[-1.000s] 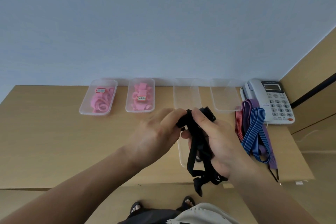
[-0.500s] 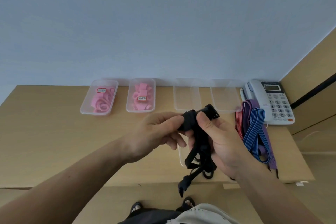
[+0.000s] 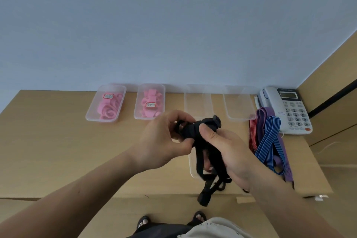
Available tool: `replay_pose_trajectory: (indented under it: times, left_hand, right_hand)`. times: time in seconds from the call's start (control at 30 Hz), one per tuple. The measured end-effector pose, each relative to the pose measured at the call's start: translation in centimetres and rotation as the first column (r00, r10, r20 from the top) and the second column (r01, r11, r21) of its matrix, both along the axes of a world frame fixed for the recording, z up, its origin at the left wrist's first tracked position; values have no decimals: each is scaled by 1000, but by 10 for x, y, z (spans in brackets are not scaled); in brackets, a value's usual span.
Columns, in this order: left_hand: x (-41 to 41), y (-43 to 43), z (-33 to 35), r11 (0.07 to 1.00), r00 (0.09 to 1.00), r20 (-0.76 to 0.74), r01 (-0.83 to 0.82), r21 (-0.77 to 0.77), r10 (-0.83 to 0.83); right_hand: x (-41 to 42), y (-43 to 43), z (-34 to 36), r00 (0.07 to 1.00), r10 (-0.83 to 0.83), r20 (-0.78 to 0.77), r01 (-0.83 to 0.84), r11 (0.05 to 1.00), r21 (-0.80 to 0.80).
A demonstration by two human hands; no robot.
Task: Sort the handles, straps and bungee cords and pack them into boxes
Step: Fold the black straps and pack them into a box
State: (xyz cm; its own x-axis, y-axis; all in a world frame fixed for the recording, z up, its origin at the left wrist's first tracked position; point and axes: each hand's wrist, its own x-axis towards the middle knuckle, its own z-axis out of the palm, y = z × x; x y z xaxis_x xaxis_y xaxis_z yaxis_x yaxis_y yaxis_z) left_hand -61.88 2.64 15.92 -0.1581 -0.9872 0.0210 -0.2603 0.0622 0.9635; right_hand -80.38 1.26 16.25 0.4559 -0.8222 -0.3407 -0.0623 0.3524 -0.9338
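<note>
I see the strap bunched between both hands: left hand pinches its 9 o'clock end, right hand grips the rest, tails dangling toward 6 o'clock.

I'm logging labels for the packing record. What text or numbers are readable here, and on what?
"1 2 3 4 5 6 7 8 9 0": keypad of the white telephone.
Label in the left box: too blurred to read.
Other label in the second box: too blurred.
Small print above the telephone's display: too small.
Marks on the pale garment: unreadable.
</note>
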Motion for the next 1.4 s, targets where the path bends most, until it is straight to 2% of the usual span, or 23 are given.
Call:
replay_pose_trajectory:
  times: [0.1, 0.23, 0.33, 0.43, 0.5, 0.57, 0.7, 0.8, 0.87, 0.9, 0.97, 1.03, 1.07, 1.1, 1.13, 1.2, 1.27, 1.33, 1.4]
  left_hand:
    - [1, -3, 0, 997, 998, -10, -66, -47, 65]
    - [-2, -6, 2, 995, 990, -102, -98, -36, 94]
    - [0, -10, 4, 977, 989, 30, -141, -163, 147]
    - [7, -15, 3, 930, 959, 212, -102, -354, 186]
    - [8, -17, -2, 869, 920, 338, -5, -495, 198]
    - [5, -19, -8, 772, 857, 460, 125, -623, 232]
    - [3, -23, -20, 572, 721, 590, 327, -752, 363]
    - [10, -22, -26, 470, 703, 629, 456, -756, 331]
    - [11, -21, -28, 483, 748, 601, 431, -762, 280]
    - [11, -19, -29, 547, 807, 546, 359, -756, 224]
    - [10, -17, -26, 781, 945, 320, 148, -607, 70]
    - [11, -16, -17, 978, 1000, -2, 27, -207, -28]
    - [12, -17, -12, 997, 986, -156, 61, 38, -55]
    - [13, -18, -9, 963, 959, -271, 145, 227, -80]
    - [13, -19, -7, 919, 933, -343, 226, 322, -109]
    - [11, -17, -7, 886, 881, -452, 316, 339, -141]
    - [8, -15, -7, 902, 864, -492, 290, 319, -104]
    - [6, -14, -7, 942, 902, -426, 198, 272, -66]
    - [5, -14, -7, 978, 960, -277, 86, 189, -31]
  right_hand:
    - [-3, -4, -5, 997, -14, 78, 8, 998, 66]
    - [7, 0, -11, 995, -84, 57, 81, 995, 57]
    - [8, -1, -10, 994, -105, 10, 105, 994, 37]
    - [3, -5, -5, 996, -77, -47, 79, 996, 30]
    - [2, -8, -5, 991, -103, -83, 104, 995, 7]
    - [3, -8, -5, 989, -140, -55, 140, 990, 10]
    - [12, -8, -4, 980, -199, 11, 199, 980, 13]
    - [13, -11, -7, 958, -286, 19, 285, 958, 30]
    - [10, -12, -9, 951, -308, 30, 308, 951, 27]
    - [9, -13, -10, 949, -311, 43, 311, 950, 13]
    - [7, -14, -11, 947, -306, 93, 309, 951, -13]
    - [6, -13, -13, 946, -284, 158, 291, 956, -23]
    - [6, -13, -14, 945, -266, 191, 275, 961, -26]
    - [6, -12, -15, 945, -244, 218, 257, 966, -32]
    - [7, -11, -16, 946, -223, 235, 239, 970, -42]
    - [8, -10, -17, 953, -202, 226, 222, 972, -70]
    - [9, -8, -17, 969, -200, 145, 219, 968, -123]
    - [10, -7, -15, 976, -213, 45, 218, 964, -150]
    - [9, -6, -15, 975, -220, -43, 213, 968, -133]
